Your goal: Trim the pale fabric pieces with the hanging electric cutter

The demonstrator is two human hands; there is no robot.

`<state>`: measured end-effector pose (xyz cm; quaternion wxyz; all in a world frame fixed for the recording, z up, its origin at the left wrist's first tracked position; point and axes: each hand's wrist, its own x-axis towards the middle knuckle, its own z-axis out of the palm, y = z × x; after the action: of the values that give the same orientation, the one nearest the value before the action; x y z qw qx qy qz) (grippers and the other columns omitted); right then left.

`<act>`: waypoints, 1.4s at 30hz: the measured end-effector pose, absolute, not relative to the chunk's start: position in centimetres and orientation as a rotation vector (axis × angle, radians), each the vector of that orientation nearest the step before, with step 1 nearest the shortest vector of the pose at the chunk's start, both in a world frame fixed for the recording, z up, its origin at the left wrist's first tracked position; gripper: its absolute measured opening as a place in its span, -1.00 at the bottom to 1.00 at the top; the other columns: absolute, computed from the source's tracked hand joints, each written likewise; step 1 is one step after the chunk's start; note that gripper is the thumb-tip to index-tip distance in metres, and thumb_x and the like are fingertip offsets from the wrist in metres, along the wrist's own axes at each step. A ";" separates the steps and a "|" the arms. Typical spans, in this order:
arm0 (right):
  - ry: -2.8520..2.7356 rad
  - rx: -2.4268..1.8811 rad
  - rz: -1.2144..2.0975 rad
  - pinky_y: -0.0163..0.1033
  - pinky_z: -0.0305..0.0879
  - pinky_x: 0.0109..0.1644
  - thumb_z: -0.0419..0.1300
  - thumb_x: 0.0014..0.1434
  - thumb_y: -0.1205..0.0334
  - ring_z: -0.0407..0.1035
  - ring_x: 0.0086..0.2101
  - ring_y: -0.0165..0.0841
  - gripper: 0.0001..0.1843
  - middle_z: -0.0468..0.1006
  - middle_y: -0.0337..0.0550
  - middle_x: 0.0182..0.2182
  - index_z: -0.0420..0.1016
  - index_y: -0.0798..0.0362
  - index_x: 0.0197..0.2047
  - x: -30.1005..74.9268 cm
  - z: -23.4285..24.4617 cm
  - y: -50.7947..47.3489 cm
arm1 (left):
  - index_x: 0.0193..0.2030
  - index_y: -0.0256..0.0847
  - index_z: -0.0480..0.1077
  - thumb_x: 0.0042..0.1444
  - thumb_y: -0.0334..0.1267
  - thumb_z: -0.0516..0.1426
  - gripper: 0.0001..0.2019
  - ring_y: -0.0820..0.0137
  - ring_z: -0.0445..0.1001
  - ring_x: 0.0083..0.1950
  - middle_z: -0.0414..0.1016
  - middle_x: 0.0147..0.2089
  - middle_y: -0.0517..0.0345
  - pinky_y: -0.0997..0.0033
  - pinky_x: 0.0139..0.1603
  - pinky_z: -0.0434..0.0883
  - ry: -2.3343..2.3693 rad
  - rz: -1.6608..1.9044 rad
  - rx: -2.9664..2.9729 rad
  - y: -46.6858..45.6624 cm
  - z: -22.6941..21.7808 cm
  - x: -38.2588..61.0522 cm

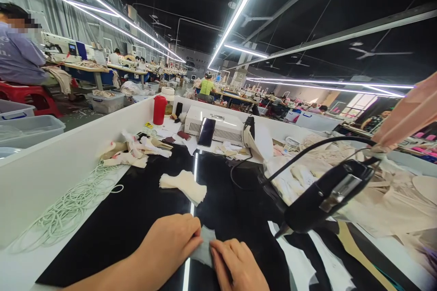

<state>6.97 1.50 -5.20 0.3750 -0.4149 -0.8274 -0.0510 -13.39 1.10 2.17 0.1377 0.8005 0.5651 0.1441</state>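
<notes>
A small light-grey fabric piece (pixel 206 246) lies on the black glossy work surface (pixel 136 222). At its left edge, my left hand (pixel 172 238) is closed, with curled fingers and the thumb against the cloth. My right hand (pixel 237 263) pinches the right edge between thumb and fingers. Just beyond my hands rests a cream fabric piece (pixel 184 185), apparently several layers. To the right, a black hot glue gun (pixel 324 197) hangs by a pink cloth strip (pixel 406 115), nozzle pointing down and left.
Pale-green cord (pixel 73 204) lies tangled at left, near fabric scraps (pixel 131 150). A phone (pixel 206 132) leans on a white vented box (pixel 193 120), beside a red cup (pixel 159 109). White strips (pixel 297 259) and beige fabric (pixel 385 209) lie right. The table has raised white walls (pixel 85 156).
</notes>
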 end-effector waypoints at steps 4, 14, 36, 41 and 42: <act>-2.114 -1.072 -0.141 -0.23 0.32 -0.33 -0.10 0.51 0.14 0.41 -0.45 -0.32 -0.63 0.48 -0.21 -0.43 0.52 -0.06 -0.15 6.9 -5.1 1.4 | -0.24 -0.14 0.45 0.33 -0.30 0.20 -0.92 0.36 0.54 -0.27 0.54 -0.29 0.30 0.40 -0.28 0.28 1.639 0.414 2.357 1.2 2.2 -13.4; -2.139 -1.061 -0.168 -0.20 0.31 -0.32 -0.05 0.49 0.18 0.40 -0.44 -0.30 -0.70 0.50 -0.19 -0.42 0.51 -0.05 -0.11 6.9 -5.1 1.4 | -0.25 -0.16 0.44 0.31 -0.34 0.21 -0.92 0.32 0.53 -0.27 0.52 -0.27 0.25 0.35 -0.30 0.32 1.651 0.409 2.546 1.2 2.1 -13.2; -2.260 -0.992 -0.262 -0.22 0.39 -0.39 -0.03 0.45 0.27 0.45 -0.49 -0.33 -0.76 0.52 -0.23 -0.43 0.46 -0.03 -0.13 7.4 -3.9 1.9 | 0.02 -0.26 0.44 0.47 -0.34 -0.08 -0.73 0.27 0.60 0.02 0.63 0.00 0.10 0.24 0.08 0.53 1.172 0.891 2.993 0.5 -0.8 -12.2; -2.252 -0.898 -0.285 -0.25 0.41 -0.40 0.05 0.42 0.23 0.52 -0.42 -0.33 -0.82 0.61 -0.21 -0.35 0.49 -0.04 -0.05 8.8 -2.6 1.7 | 0.00 -0.23 0.44 0.48 -0.31 -0.06 -0.75 0.29 0.61 -0.01 0.63 -0.03 0.15 0.28 0.04 0.55 1.161 0.919 2.995 0.5 -0.8 -12.2; -2.204 -0.893 -0.300 -0.24 0.43 -0.35 0.09 0.41 0.20 0.54 -0.38 -0.32 -0.83 0.63 -0.19 -0.32 0.49 -0.06 -0.02 9.5 -2.0 1.5 | 0.00 -0.23 0.44 0.47 -0.31 -0.05 -0.76 0.29 0.61 -0.01 0.63 -0.02 0.15 0.28 0.03 0.55 1.167 0.920 2.993 0.4 -0.7 -12.2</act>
<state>9.50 1.48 -1.95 0.3636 -0.3472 -0.8565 -0.1167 -12.23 0.43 -0.73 -0.0999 0.8912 0.3474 0.2740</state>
